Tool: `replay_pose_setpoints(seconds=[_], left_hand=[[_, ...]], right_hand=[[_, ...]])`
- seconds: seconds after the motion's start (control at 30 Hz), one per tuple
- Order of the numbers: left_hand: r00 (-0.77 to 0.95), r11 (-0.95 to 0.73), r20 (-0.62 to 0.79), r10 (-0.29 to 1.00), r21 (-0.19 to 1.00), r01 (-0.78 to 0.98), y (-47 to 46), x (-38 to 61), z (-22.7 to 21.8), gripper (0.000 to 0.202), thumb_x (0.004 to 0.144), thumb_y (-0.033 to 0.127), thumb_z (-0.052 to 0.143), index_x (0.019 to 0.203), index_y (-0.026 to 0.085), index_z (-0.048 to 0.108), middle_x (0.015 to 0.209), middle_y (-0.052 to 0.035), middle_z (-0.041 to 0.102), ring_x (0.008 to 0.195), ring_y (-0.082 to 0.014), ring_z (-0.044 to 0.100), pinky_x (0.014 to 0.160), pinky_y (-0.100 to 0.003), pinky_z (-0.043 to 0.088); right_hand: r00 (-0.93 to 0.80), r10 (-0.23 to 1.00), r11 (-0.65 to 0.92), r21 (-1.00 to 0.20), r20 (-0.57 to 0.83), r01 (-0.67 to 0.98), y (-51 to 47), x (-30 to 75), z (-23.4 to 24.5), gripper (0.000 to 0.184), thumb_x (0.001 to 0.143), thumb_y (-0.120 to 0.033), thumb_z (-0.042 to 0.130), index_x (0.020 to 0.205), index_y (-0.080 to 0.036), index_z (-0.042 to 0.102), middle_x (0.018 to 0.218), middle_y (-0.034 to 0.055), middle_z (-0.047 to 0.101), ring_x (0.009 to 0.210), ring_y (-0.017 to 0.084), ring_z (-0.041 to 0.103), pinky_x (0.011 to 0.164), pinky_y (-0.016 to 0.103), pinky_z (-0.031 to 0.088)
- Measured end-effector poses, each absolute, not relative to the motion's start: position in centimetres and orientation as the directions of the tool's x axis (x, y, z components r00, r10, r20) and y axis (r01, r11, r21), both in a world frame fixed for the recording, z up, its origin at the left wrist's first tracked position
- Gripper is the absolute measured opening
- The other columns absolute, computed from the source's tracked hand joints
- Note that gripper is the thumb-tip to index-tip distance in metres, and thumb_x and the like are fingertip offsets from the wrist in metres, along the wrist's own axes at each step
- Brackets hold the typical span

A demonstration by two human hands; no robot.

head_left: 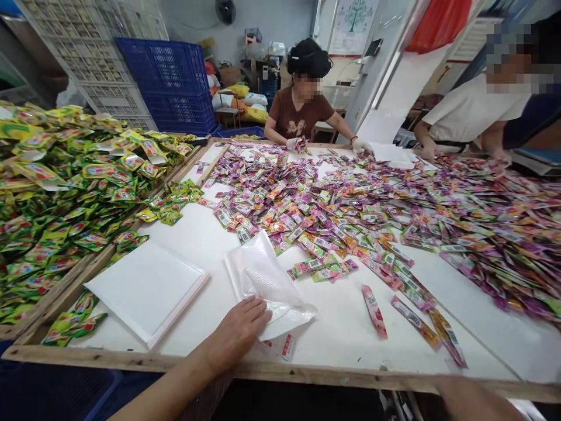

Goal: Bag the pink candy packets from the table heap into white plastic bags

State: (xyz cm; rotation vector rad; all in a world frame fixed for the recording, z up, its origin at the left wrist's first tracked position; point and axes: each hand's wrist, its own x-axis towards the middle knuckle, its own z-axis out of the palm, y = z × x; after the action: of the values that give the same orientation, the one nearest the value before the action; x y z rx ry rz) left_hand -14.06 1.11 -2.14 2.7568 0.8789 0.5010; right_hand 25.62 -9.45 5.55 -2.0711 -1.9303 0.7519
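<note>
On the far left is a big heap of green and yellow packs [56, 204]. Behind it stand tall white crates [105, 64] and blue crates [166, 76]. A wood strip [179, 169] runs between the heap and the white table [337, 327]. A few green packs [74, 321] lie on the table side of the wood, in the near left corner. Just beside them is a flat white pad [146, 286] with a pinkish edge.

Next comes the shiny white packet [272, 266], lying on the table near the front. The left hand [241, 327] is on its near end, palm down, with the fingers close together. The thumb is hidden, so I cannot tell if the hand grips it. A small red and white pack [288, 347] peeks out by the near edge of the packet.

Behind the packet, lots of pink and purple sticks [324, 216] spread far to the right. A person in a brown shirt [300, 111] stands across the table and holds some sticks in a gloved hand. Three loose sticks [374, 311] lie nearer the front. The right hand [468, 394] is a blur at the bottom, by the front wood edge [333, 374]. I cannot tell if it is wide or narrow. At the far right, a person in a white shirt [477, 111] leans over more sticks.
</note>
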Motion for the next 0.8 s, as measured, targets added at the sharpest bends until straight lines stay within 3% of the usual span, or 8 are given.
replay_pose_setpoints(seconds=[0.07, 0.17, 0.33, 0.4, 0.47, 0.53, 0.63, 0.8], left_hand=[[0.744, -0.787, 0.270, 0.610, 0.315, 0.531, 0.2, -14.1, -1.9, 0.038, 0.085, 0.005, 0.041, 0.118, 0.015, 0.056, 0.118, -0.0142, 0.063, 0.114, -0.0260, 0.055, 0.100, -0.045, 0.044], [0.651, -0.691, 0.267, 0.711, 0.436, 0.576, -1.0, -14.5, -1.9, 0.029, 0.088, 0.009, 0.040, 0.106, 0.017, 0.062, 0.108, -0.0112, 0.067, 0.102, -0.0238, 0.061, 0.091, -0.038, 0.048], [0.271, -0.195, 0.040, 0.962, 0.796, 0.573, -0.3, -15.1, -2.4, 0.027, 0.091, 0.031, 0.044, 0.078, 0.018, 0.064, 0.067, -0.0015, 0.062, 0.063, -0.0153, 0.056, 0.060, -0.024, 0.042], [0.115, -0.026, -0.032, 0.993, 0.879, 0.476, 0.4, -15.2, -2.3, 0.035, 0.088, 0.040, 0.047, 0.064, 0.017, 0.058, 0.057, 0.0001, 0.054, 0.059, -0.0144, 0.049, 0.056, -0.024, 0.037], [0.016, 0.106, -0.118, 0.993, 0.937, 0.333, 0.9, -15.2, -2.0, 0.039, 0.082, 0.048, 0.052, 0.060, 0.016, 0.056, 0.058, -0.0004, 0.053, 0.060, -0.0150, 0.048, 0.057, -0.024, 0.036], [-0.025, 0.228, -0.228, 0.973, 0.954, 0.193, 1.0, -15.2, -1.7, 0.043, 0.077, 0.056, 0.055, 0.062, 0.016, 0.058, 0.061, -0.0020, 0.057, 0.063, -0.0165, 0.050, 0.058, -0.025, 0.038], [-0.068, 0.358, -0.354, 0.933, 0.932, 0.054, 0.7, -15.2, -1.6, 0.046, 0.072, 0.061, 0.057, 0.063, 0.016, 0.057, 0.064, -0.0023, 0.058, 0.064, -0.0172, 0.052, 0.058, -0.025, 0.040], [-0.329, 0.406, -0.295, 0.897, 0.844, 0.350, 0.3, -15.2, -2.3, 0.044, 0.063, 0.060, 0.063, 0.056, 0.020, 0.047, 0.051, 0.0039, 0.049, 0.054, -0.0146, 0.046, 0.053, -0.024, 0.035]], right_hand=[[-0.098, 0.989, 0.007, -0.623, -0.112, 0.782, -6.2, 20.7, 5.2, 0.021, 0.078, -0.039, 0.054, 0.079, -0.029, 0.073, 0.084, 0.0127, 0.070, 0.079, 0.026, 0.064, 0.071, 0.039, 0.047], [-0.469, 0.872, 0.062, -0.916, -0.144, 0.397, 1.1, 11.1, 4.2, 0.037, 0.089, -0.050, 0.042, 0.085, -0.025, 0.069, 0.087, 0.0045, 0.069, 0.085, 0.019, 0.062, 0.080, 0.034, 0.047], [-0.575, 0.728, -0.382, -0.917, -0.373, 0.112, 7.1, 7.8, 0.6, 0.066, 0.078, -0.072, 0.040, 0.088, -0.013, 0.068, 0.087, 0.0105, 0.068, 0.083, 0.021, 0.063, 0.080, 0.037, 0.048], [-0.589, 0.746, -0.301, -0.946, -0.312, 0.120, 7.2, 9.5, -0.3, 0.053, 0.071, -0.062, 0.062, 0.096, -0.016, 0.068, 0.097, 0.0081, 0.067, 0.089, 0.020, 0.061, 0.082, 0.032, 0.046], [-0.476, 0.827, -0.234, -0.952, -0.301, 0.196, 7.0, 10.3, -0.7, 0.044, 0.058, -0.046, 0.078, 0.090, -0.017, 0.068, 0.083, 0.0017, 0.065, 0.075, 0.017, 0.057, 0.069, 0.027, 0.043], [-0.288, 0.903, -0.244, -0.933, -0.318, 0.264, 7.0, 9.7, -1.0, 0.034, 0.056, -0.039, 0.079, 0.077, -0.017, 0.065, 0.062, -0.0038, 0.053, 0.059, 0.012, 0.048, 0.057, 0.024, 0.036], [-0.045, 0.967, -0.218, -0.901, -0.252, 0.376, 7.6, 7.6, -1.5, 0.025, 0.057, -0.032, 0.076, 0.071, -0.018, 0.062, 0.058, -0.0052, 0.047, 0.057, 0.011, 0.044, 0.055, 0.024, 0.033], [0.071, 0.985, -0.165, -0.772, -0.155, 0.614, 8.1, 5.7, -1.8, 0.031, 0.055, -0.019, 0.078, 0.083, -0.017, 0.066, 0.080, 0.0015, 0.062, 0.076, 0.016, 0.055, 0.069, 0.026, 0.042]])
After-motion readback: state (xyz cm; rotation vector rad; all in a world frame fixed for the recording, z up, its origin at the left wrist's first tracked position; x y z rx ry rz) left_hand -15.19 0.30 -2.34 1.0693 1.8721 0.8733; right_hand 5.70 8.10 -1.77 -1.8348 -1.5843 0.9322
